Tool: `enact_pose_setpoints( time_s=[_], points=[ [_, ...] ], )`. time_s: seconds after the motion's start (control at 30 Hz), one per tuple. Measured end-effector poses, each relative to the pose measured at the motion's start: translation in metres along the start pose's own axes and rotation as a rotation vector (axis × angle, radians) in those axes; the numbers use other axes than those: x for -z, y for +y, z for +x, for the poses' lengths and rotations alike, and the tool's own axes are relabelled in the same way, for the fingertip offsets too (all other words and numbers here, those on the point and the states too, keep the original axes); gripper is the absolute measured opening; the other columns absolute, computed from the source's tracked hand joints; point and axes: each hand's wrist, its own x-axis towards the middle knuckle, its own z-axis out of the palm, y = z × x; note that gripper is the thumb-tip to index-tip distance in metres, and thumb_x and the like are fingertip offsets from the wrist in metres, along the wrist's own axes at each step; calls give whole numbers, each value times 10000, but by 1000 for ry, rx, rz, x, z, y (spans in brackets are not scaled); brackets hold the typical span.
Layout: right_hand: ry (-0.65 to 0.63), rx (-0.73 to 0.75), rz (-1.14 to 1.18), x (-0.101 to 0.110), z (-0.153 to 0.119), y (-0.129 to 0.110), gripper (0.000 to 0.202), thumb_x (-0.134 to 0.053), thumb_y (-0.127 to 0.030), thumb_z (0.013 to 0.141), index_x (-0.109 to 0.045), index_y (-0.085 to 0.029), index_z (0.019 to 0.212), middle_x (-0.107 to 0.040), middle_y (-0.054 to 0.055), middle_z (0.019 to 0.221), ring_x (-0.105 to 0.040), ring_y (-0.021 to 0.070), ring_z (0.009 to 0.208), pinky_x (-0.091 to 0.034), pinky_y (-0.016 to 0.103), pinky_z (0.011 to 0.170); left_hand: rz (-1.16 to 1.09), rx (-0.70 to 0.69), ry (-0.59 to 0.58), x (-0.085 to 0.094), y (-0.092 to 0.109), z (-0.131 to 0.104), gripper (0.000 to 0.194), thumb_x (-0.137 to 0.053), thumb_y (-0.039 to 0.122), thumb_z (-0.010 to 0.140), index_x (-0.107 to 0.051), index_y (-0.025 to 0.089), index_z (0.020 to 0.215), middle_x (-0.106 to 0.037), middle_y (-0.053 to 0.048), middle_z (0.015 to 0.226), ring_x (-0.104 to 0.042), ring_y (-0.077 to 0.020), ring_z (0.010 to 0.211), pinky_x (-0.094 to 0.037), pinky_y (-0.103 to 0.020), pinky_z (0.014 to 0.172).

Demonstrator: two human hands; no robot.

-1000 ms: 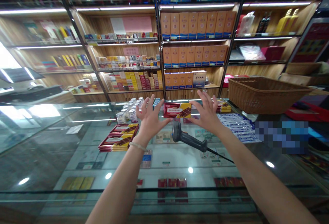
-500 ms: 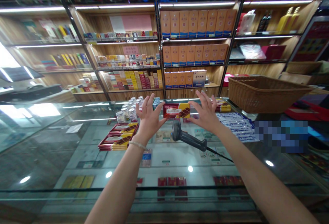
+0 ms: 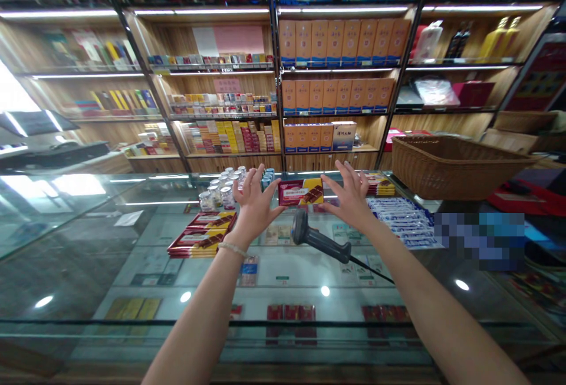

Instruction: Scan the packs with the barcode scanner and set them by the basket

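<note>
Above the glass counter [image 3: 132, 255], before stocked shelves, a chocolate bar [image 3: 301, 191] is held level between the left hand [image 3: 254, 205] and right hand [image 3: 351, 196], fingers spread, its long axis running hand to hand, just over the barcode scanner [image 3: 316, 236].

The chocolate bar [image 3: 301, 191] I held was a flat rectangular pack, red on its left part and yellow on its right, with brown chocolate pieces pictured across the front. It stood on its long edge, face toward me, raised above the glass worktop [image 3: 88, 255], pinched by its two short ends.
</note>
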Motion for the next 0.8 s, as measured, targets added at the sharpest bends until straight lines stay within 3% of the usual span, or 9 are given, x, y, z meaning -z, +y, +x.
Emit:
enact_pose_setpoints(
  time_s=[0.33, 0.8],
  points=[
    [-2, -50, 10, -12, -5, -11, 461, -660, -429, 949, -647, -270, 1382, -315, 143, 1717, -257, 360, 1569, -179, 663, 1215, 28, 19, -36, 3, 0, 2, 641, -841, 412, 782, -646, 299, 1382, -277, -166, 1729, -210, -393, 1609, -19, -684, 1270],
    [-60, -102, -17, -23, -10, -15, 457, -718, -418, 929, -681, -283, 1365, -335, 134, 1714, -278, 365, 1550, -192, 633, 1196, 86, 5, -91, -6, -4, -1, 668, -833, 432, 787, -636, 270, 1405, -258, -177, 1733, -217, -412, 1602, -37, -697, 1264]
  ],
)
